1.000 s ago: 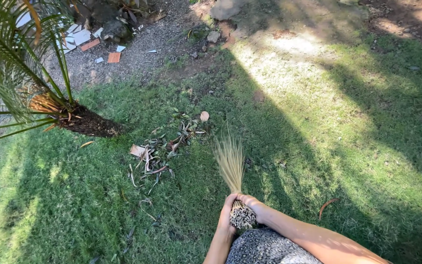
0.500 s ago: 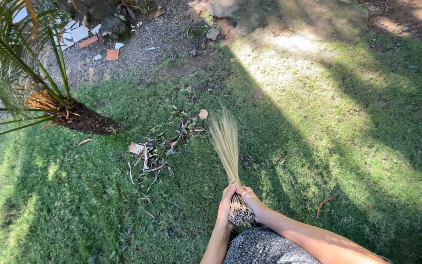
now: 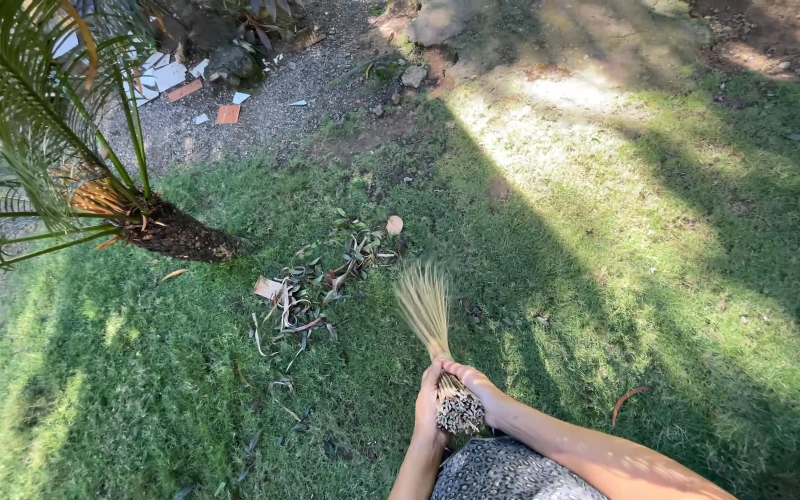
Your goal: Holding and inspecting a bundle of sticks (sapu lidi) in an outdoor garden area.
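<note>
Both hands clamped round stick broom (image 3: 432, 338) butt, lower centre: left hand (image 3: 430, 407), right hand (image 3: 476, 389). Bristles splay twd leaf pile (image 3: 312, 282), centre-left on grass (image 3: 604, 278). Risk: hard flick scatters litter; loose grip lets bundle slip.

A palm plant (image 3: 67, 139) stands on the grass (image 3: 604, 259); a pile of dry leaves (image 3: 317, 287) lies near; broken tiles (image 3: 227, 114) on gravel (image 3: 307, 83).
</note>
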